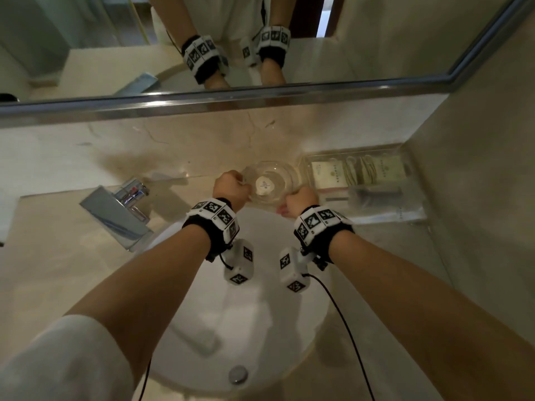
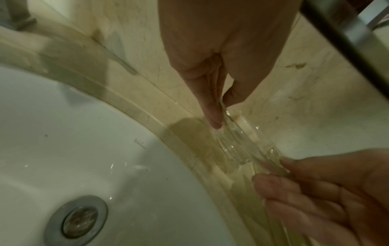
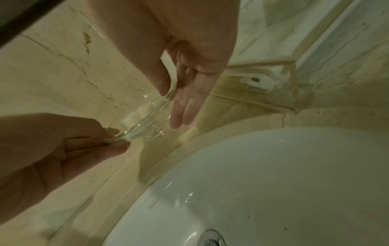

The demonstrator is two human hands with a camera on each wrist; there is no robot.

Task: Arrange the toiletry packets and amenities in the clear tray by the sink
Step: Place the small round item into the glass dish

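Observation:
A clear glass dish (image 1: 282, 173) with a round white soap (image 1: 263, 183) in it sits at the counter's edge behind the sink. My left hand (image 1: 235, 183) pinches its left rim and my right hand (image 1: 295, 195) pinches its right rim. In the left wrist view the left hand (image 2: 223, 113) has thumb and finger on the dish (image 2: 233, 138). In the right wrist view the right hand (image 3: 170, 103) holds the dish (image 3: 147, 126) with thumb above and fingers below. The clear tray (image 1: 356, 150) lies just right of the dish, holding cream packets (image 1: 330, 176) and a dark item (image 1: 373, 193).
A chrome faucet (image 1: 121, 212) stands at the left. The white sink basin (image 1: 260, 314) with its drain (image 1: 238, 374) lies beneath my wrists. A mirror (image 1: 376, 39) runs along the back wall, and a side wall (image 1: 477, 169) closes in right of the tray.

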